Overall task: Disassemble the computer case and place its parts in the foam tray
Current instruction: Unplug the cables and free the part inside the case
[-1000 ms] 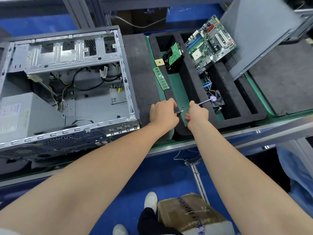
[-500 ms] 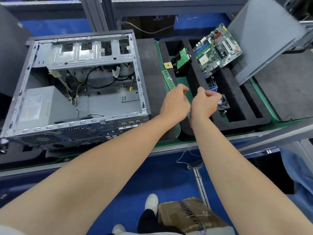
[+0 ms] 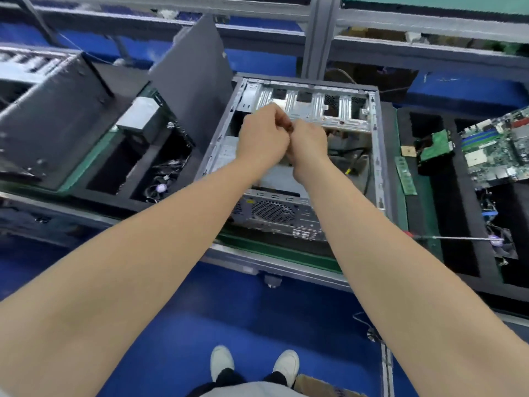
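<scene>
An open grey computer case lies on its side directly beneath the two hands, which half a second ago were over the foam tray, now well to the right of them. The left hand and right hand are pressed together above the case's drive bay, fingers curled. Whether they pinch anything between them cannot be told.

A dark side panel leans upright just left of the hands. Far right of them, in the tray, a green motherboard stands propped, with a hard drive beside it. A memory stick lies nearer the hands, on the green strip between case and tray.

The screwdriver, held by the right hand a second ago, now lies across the tray, to the right of and nearer than the hands.

A pale label on the power supply, under the left hand, is too blurred to read.
</scene>
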